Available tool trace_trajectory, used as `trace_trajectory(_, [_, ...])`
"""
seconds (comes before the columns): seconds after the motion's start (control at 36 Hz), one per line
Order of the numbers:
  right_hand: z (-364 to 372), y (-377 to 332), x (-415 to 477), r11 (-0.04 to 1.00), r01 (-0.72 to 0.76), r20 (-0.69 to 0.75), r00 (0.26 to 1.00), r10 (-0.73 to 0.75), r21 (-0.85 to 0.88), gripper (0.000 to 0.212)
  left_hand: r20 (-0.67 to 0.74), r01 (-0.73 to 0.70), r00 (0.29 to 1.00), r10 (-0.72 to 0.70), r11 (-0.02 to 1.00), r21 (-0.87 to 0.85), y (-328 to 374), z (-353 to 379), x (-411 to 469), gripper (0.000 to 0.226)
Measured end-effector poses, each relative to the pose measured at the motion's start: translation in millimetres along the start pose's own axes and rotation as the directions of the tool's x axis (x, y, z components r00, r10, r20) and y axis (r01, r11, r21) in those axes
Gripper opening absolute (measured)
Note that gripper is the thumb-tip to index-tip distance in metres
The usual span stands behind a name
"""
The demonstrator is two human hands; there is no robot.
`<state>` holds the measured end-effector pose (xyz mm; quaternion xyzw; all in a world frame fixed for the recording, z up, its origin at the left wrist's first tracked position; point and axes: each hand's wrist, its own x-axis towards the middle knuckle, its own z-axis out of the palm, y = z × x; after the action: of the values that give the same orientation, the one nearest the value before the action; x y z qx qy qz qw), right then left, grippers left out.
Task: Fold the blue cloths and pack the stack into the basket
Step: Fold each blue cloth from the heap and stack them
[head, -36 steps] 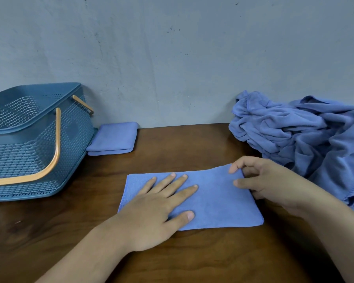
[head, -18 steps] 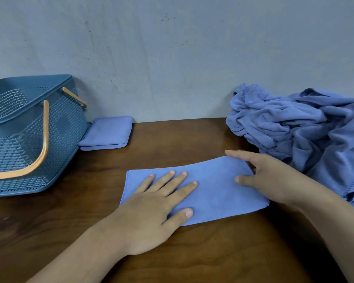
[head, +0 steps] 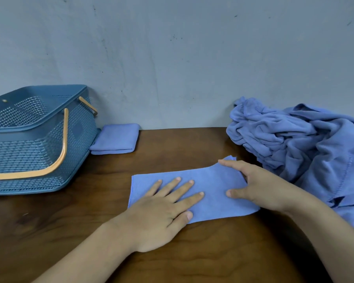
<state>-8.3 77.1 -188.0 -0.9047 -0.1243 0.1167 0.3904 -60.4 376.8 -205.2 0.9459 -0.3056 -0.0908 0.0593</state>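
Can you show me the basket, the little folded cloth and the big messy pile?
basket (head: pixel 18 156), head view, on its mesh front wall.
folded cloth (head: pixel 116 137), head view, middle of its top face.
pile (head: pixel 294 139), head view, on its crumpled middle.

Pale blue-grey painted wall (head: pixel 182 54) filled the view from 10 to 2 o'clock, faint dark scuffs and streaks across it, dark brown wood-grain tabletop (head: pixel 49 231) spread from 3 through 6 to 9 o'clock, butted against the wall, soft even light, dull sheen on the wood.
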Motion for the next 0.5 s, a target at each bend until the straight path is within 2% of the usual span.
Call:
trace_trajectory(0.14, [-2.9, 0.5, -2.7, 0.999, -0.036, 0.042, 0.999, 0.035, 0.022, 0.085, 0.024, 0.006, 1.0, -0.005, 1.0, -0.014, -21.1, -8.2, -24.8, 0.045])
trace_trajectory(0.25, [-3.1, -3.6, -6.0, 0.997, -0.044, 0.054, 0.998, 0.041, 0.068, 0.083, 0.021, -0.044, 0.999, 0.044, 0.999, -0.03, -57.8, -11.4, -56.5, 0.045])
trace_trajectory(0.31, [-0.9, -7.4, -6.9, 0.993, -0.049, 0.05, 0.998, 0.044, 0.111, 0.079, -0.071, -0.052, 0.997, 0.042, 0.988, -0.144, -78.7, -8.0, -69.7, 0.043])
trace_trajectory(0.39, [1.6, -10.3, -6.8, 0.987, -0.061, 0.01, 0.998, 0.06, 0.151, 0.07, -0.283, -0.037, 0.955, -0.085, 0.916, -0.399, -97.5, -4.1, -74.4, 0.037])
trace_trajectory(0.44, [4.7, -13.5, -5.5, 0.99, -0.053, -0.052, 0.997, 0.06, 0.133, 0.062, -0.346, -0.039, 0.931, -0.117, 0.909, -0.415, -103.9, -3.3, -70.6, 0.038])
trace_trajectory(0.5, [6.1, -22.4, -4.2, 0.995, -0.03, -0.12, 0.992, 0.042, 0.094, 0.053, -0.337, -0.03, 0.934, -0.123, 0.91, -0.415, -109.8, -0.5, -66.4, 0.043])
